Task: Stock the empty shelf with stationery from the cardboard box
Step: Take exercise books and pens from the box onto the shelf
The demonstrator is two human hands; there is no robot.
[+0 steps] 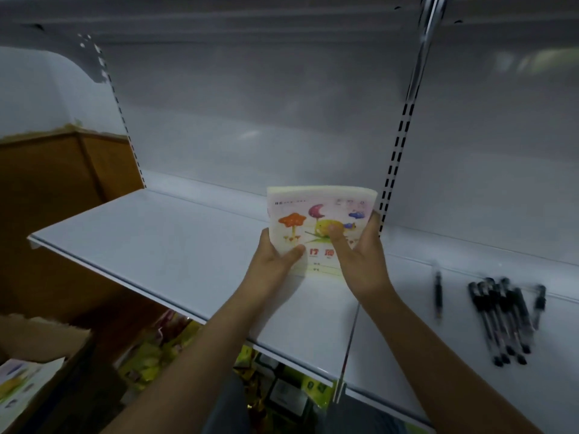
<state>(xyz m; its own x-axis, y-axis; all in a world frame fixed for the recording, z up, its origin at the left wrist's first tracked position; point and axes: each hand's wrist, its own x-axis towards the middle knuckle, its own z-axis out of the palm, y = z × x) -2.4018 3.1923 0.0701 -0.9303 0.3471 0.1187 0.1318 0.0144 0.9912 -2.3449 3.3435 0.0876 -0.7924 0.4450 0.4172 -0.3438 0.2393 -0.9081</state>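
At about eight o'clock in the view, the brown cardboard box (pixel 40 343) sits low beside the shelving, its torn flap raised; a pale exercise book with a coloured cover (pixel 17 383) lies inside it at the very edge of the picture. Above it, toward nine o'clock, stands a brown wooden panel (pixel 62 189) against the wall.

The white metal shelf (pixel 163 245) runs from nine o'clock across to three o'clock, its bare surface tilting toward the viewer. Beneath its front edge, near six o'clock, yellow packaged goods (pixel 150 355) fill the lower level, too blurred to tell apart.

At the centre, a thick stack of thin exercise books with a cartoon mushroom-and-moon cover (pixel 319 214) is held just above the shelf, its far end at twelve o'clock from the hands. The left hand (pixel 275 261) grips the stack's left edge, thumb curled over the cover. The right hand (pixel 360 261) clamps the right edge, thumb pressed flat on the cover and fingers wrapped behind. The two hands are close, with only the cover's lower middle between them.

At about three o'clock, one black gel pen (pixel 438 292) lies alone on the shelf, and farther right a loose cluster of black gel pens (pixel 504 317) lies fanned, tips toward the viewer.
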